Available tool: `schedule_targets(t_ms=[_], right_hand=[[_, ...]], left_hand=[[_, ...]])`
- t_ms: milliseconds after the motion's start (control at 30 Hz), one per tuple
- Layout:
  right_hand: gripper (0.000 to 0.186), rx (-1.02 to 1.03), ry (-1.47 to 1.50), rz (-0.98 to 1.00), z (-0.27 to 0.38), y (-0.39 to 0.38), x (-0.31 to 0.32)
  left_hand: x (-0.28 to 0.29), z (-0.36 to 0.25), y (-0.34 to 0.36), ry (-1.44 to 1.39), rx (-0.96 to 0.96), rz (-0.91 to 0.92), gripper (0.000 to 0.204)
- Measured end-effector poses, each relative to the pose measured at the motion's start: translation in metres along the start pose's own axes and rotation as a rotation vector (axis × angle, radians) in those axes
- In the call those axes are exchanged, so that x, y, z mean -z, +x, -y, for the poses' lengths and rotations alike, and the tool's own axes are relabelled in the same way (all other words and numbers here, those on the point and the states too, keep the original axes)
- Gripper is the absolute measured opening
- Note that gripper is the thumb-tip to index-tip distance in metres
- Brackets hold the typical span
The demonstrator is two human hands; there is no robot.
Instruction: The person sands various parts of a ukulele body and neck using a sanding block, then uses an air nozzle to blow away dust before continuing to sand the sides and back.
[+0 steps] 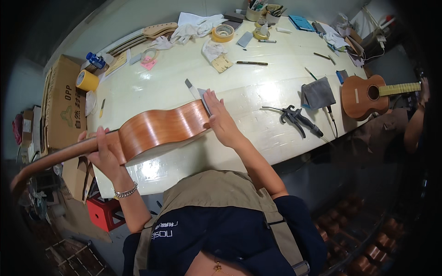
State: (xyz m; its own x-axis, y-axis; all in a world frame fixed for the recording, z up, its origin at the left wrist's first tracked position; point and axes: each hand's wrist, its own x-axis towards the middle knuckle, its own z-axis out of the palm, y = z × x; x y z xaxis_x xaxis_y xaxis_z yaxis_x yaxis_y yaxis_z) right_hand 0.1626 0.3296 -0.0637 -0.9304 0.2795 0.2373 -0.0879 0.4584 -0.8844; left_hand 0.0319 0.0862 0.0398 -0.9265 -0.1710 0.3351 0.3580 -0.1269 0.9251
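Observation:
A wooden ukulele (163, 131) is on its side across the near left of the table, its neck reaching left. My left hand (103, 154) is closed round the neck beside the body. My right hand (221, 122) grips the tail end, fingers together and thumb against the wooden side. A thin grey and white object (193, 89) shows just beyond my right fingertips; I cannot tell whether they touch it. An air blow gun (294, 119) lies to the right of that hand, near a grey cloth-like pad (317, 94).
The table (267, 147) holds tape rolls (223, 32), gloves (189, 34), pens, pads and spare necks (159, 30) along its back. A cardboard box (66, 101) stands left, above a red stool (103, 211). At right, another person's hand (423, 89) holds a second ukulele (363, 106).

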Motion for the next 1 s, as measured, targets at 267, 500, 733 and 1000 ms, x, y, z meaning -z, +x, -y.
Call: schedule_targets(t_ms=[267, 500, 733, 1000], right_hand=[[0.078, 0.087, 0.259, -0.067, 0.037, -0.002, 0.013], [0.086, 0.253, -0.736, -0.064, 0.119, 0.024, 0.037], [0.096, 0.214, -0.813, -0.058, 0.136, 0.013, 0.031], [0.106, 0.064, -0.004, -0.111, 0.051, 0.016, 0.001]], left_hand=[[-0.094, -0.028, -0.037, -0.308, 0.024, 0.419, 0.031], [-0.148, -0.039, -0.049, -0.370, 0.188, 0.542, 0.043], [-0.157, -0.028, -0.031, -0.321, 0.202, 0.585, 0.040], [-0.093, -0.017, -0.010, -0.387, 0.105, 0.456, 0.028]])
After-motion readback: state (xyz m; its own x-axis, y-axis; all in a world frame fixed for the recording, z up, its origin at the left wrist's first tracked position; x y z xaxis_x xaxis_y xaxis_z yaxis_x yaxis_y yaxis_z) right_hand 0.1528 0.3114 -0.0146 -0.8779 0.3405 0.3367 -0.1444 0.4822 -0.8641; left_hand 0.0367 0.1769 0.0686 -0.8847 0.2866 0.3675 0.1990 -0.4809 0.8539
